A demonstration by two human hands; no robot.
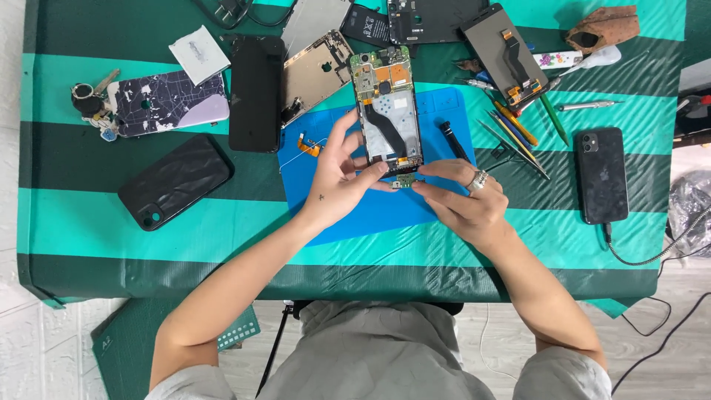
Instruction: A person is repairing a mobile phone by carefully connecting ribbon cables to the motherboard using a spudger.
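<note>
The right hand point(465, 198) pinches a small green circuit board point(404, 181) just below the bottom end of the opened phone point(387, 111). The left hand point(339, 174) grips that end, fingers closed on it. The phone's long axis runs up-frame on the blue mat point(370, 211), centre frame.

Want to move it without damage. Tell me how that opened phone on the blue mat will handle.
The opened phone probably lifts stiffly, being a rigid frame. Its bare boards and ribbon cable look fragile. On the blue mat it likely won't slide.
</note>
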